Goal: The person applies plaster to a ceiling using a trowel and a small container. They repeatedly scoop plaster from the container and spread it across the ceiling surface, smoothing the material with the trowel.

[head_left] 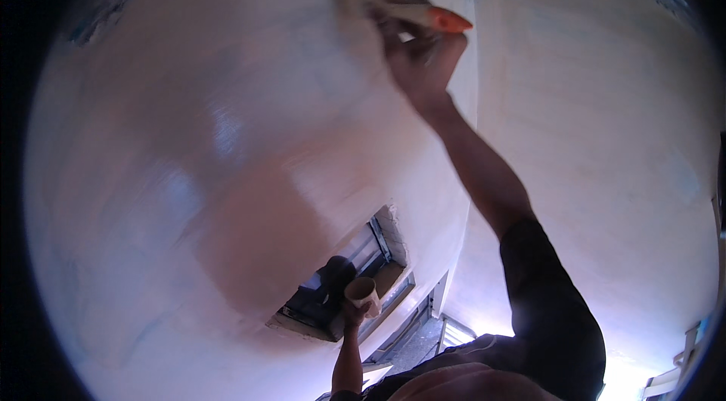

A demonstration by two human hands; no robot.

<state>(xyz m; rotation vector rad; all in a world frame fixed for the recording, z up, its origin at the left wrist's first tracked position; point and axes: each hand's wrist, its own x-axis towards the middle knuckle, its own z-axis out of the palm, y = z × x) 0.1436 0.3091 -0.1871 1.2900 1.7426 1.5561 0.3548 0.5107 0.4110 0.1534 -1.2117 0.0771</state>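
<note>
Our right hand [423, 72] grips the brush [420, 15] high by the pale wall [265, 99]; we judge it light, stiff-handled, soft-bristled, best pinched mid-handle. Our left hand [354, 315] clasps the probably light cup [363, 294] lower down.

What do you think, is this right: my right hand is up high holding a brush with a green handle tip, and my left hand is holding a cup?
Not quite: the handle tip is orange, not green, as the head view shows. Your right hand is up high holding the brush, and your left hand is holding a cup.
</note>
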